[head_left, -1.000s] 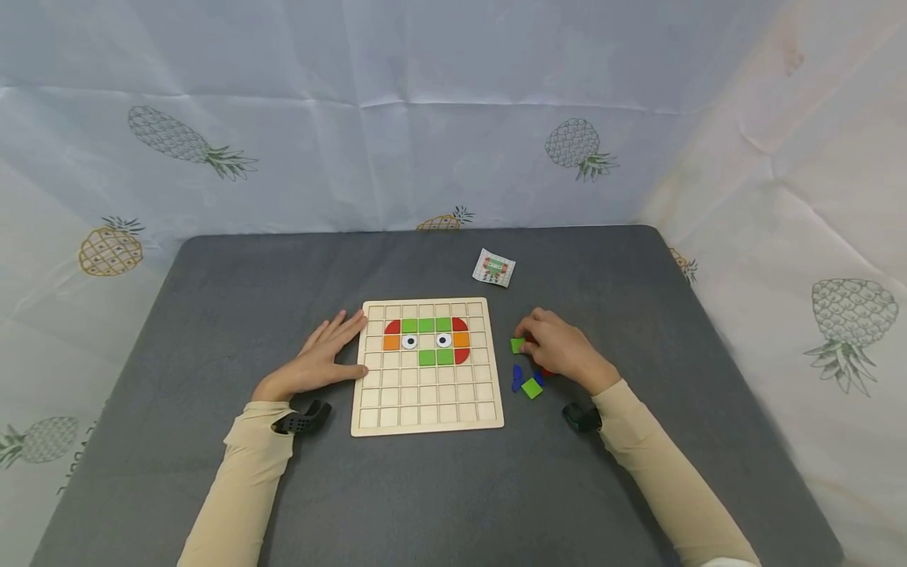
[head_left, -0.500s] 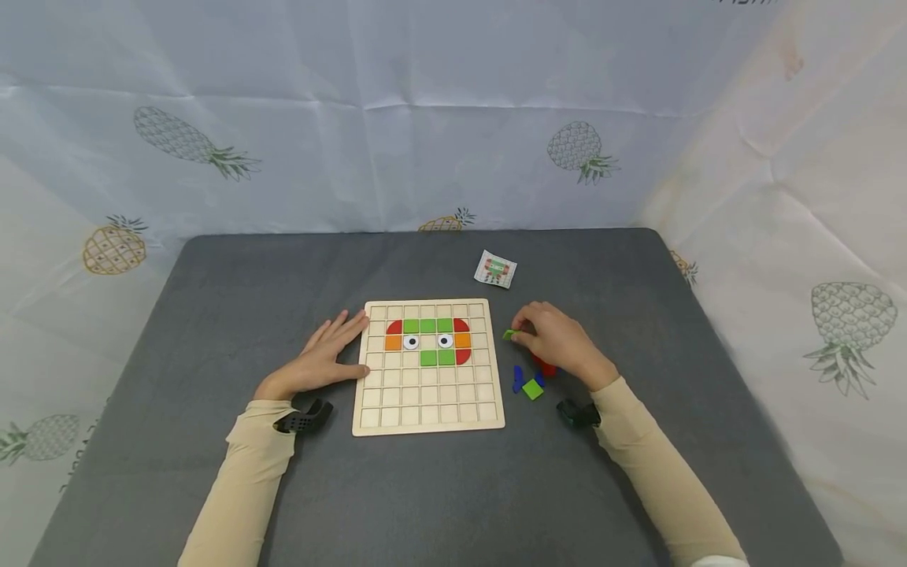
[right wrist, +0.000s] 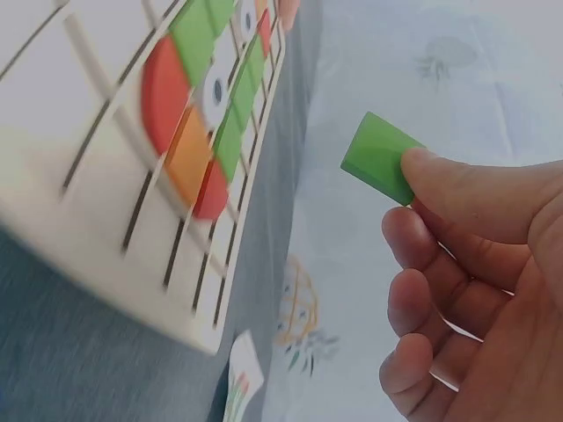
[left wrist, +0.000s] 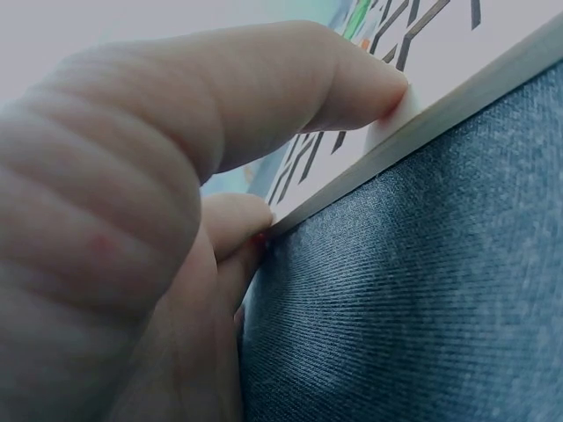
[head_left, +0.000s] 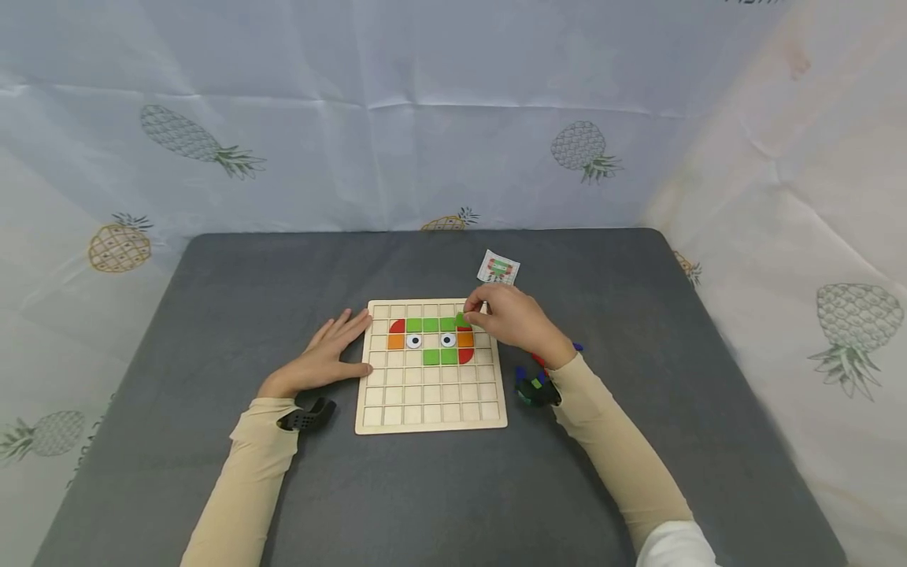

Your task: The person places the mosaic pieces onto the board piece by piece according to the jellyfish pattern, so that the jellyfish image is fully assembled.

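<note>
A wooden grid board (head_left: pixel 431 394) lies on the dark table, with green, red and orange pieces and two eye pieces in its upper rows. Along its left edge rests my left hand (head_left: pixel 319 362), fingers spread; in the left wrist view the thumb (left wrist: pixel 352 88) touches the rim of the board (left wrist: pixel 378 154). My right hand (head_left: pixel 513 319) is over the board's upper right corner and pinches a green square (head_left: pixel 462 320). The right wrist view shows that green square (right wrist: pixel 378 158) between thumb and index finger, held clear of the board (right wrist: pixel 114 255).
A small printed card (head_left: pixel 498 268) lies behind the right hand. Right of the board, blue pieces (head_left: pixel 520 373), a green piece (head_left: pixel 536 383) and a red piece (head_left: pixel 538 359) are partly hidden by the right wrist and its black strap. A patterned cloth hangs behind the table.
My right hand has moved left with the green square, from beside the board to over its upper right part. The left hand stays at the board's left edge.
</note>
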{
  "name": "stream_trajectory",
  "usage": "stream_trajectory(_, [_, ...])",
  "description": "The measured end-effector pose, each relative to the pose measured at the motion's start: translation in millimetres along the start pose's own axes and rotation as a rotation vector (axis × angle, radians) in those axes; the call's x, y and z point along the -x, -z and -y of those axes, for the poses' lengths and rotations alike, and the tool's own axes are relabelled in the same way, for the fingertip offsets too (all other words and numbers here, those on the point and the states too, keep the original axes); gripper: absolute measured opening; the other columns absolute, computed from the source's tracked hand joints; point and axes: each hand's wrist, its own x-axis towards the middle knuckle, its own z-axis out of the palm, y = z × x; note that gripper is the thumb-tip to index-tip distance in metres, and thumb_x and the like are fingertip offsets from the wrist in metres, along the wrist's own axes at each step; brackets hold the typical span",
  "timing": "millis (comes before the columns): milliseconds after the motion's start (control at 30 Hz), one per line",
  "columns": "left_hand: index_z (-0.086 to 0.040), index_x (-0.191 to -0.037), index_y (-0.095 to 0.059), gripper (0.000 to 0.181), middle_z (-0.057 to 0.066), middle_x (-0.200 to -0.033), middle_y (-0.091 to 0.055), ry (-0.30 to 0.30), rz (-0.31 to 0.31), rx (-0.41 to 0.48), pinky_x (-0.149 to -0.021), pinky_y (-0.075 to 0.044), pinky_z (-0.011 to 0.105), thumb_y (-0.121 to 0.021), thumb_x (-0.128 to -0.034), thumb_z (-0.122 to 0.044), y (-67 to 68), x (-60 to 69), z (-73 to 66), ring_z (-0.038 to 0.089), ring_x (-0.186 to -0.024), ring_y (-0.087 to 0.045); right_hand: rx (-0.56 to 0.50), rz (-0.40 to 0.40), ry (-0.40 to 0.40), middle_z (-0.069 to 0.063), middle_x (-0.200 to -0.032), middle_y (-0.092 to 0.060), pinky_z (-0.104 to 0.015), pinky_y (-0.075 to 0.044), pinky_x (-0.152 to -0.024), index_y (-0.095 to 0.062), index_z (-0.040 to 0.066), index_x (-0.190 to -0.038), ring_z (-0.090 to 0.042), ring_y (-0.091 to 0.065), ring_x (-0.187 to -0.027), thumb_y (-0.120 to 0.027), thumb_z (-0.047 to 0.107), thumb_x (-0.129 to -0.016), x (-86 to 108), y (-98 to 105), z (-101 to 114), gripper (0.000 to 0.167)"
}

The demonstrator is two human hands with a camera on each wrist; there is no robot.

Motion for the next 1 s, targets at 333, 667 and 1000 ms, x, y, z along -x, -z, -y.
stream_trajectory(333, [-0.014, -0.164, -0.017, 0.096, 0.008, -0.173, -0.009, -0.002, -0.003, -0.002, -0.127, 0.007, 0.057, -0.073, -0.0907, -0.041, -0.6, -1.2, -0.1, 0.034, -0.16, 0.006, 0.028, 0.114, 0.04, 0.001, -0.099, -0.07, -0.028, -0.046, -0.066, -0.075, 0.016, -0.102, -0.014, -0.055, -0.078, -0.067, 0.024, -0.099, -26.3, -15.4, 23.3, 0.012])
stream_trajectory(667, [-0.014, -0.164, -0.017, 0.095, 0.009, -0.173, -0.01, 0.001, -0.001, 0.008, -0.127, 0.007, 0.057, -0.072, -0.0914, -0.041, -0.3, -0.6, -2.1, 0.034, -0.16, 0.005, 0.06, 0.257, 0.076, 0.008, -0.085, -0.069, -0.028, -0.049, -0.067, -0.075, 0.018, -0.092, -0.01, -0.053, -0.071, -0.067, 0.025, -0.099, -45.1, -41.3, 41.2, 0.013])
stream_trajectory(1000, [-0.014, -0.164, -0.016, 0.096, 0.008, -0.173, -0.009, -0.002, 0.001, 0.006, -0.127, 0.007, 0.056, -0.072, -0.0916, -0.041, 0.0, -0.2, -0.8, 0.034, -0.16, 0.006, 0.151, 0.344, 0.026, 0.009, -0.083, -0.067, -0.03, -0.047, -0.067, -0.073, 0.021, -0.09, -0.01, -0.057, -0.074, -0.067, 0.03, -0.099, -48.4, -55.7, 50.5, 0.015])
